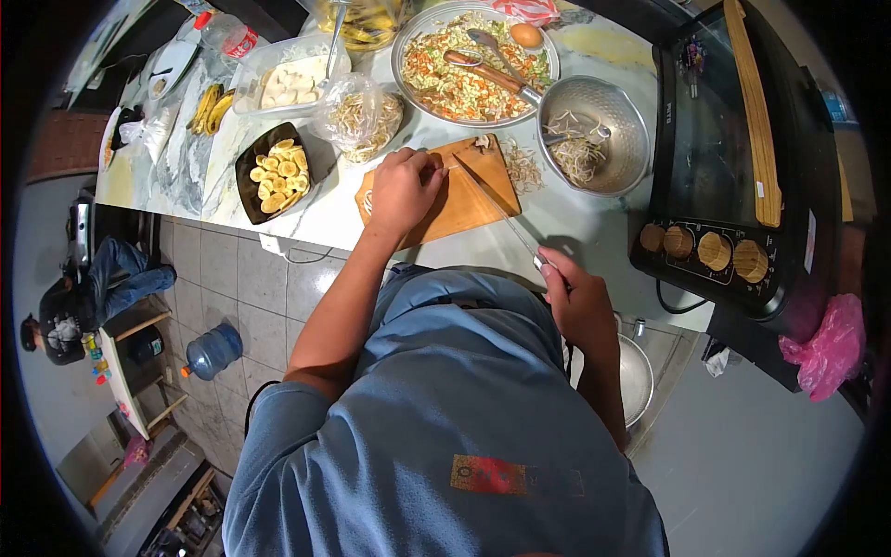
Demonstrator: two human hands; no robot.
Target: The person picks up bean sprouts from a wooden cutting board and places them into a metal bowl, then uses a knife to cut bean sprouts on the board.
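A wooden cutting board (464, 209) lies near the counter's front edge. My left hand (406, 190) rests on its left part, fingers curled down over something too hidden to make out. My right hand (575, 292) is closed round the handle of a knife (501, 212), whose blade reaches up and left across the board. Some sprouts (522, 169) lie beside the board's upper right corner. More sprouts sit in a metal pot (620, 119) to the right and in a clear plastic bag (357, 116) behind the board. A dark bowl (278, 174) of sliced banana stands left of it.
Behind the board is a large tray (406, 76) of chopped vegetables with an egg (526, 35). A plastic container (249, 91) stands at the back left. A black oven (715, 139) borders the right. A seated person (121, 278) is at far left, near a water jug (214, 352).
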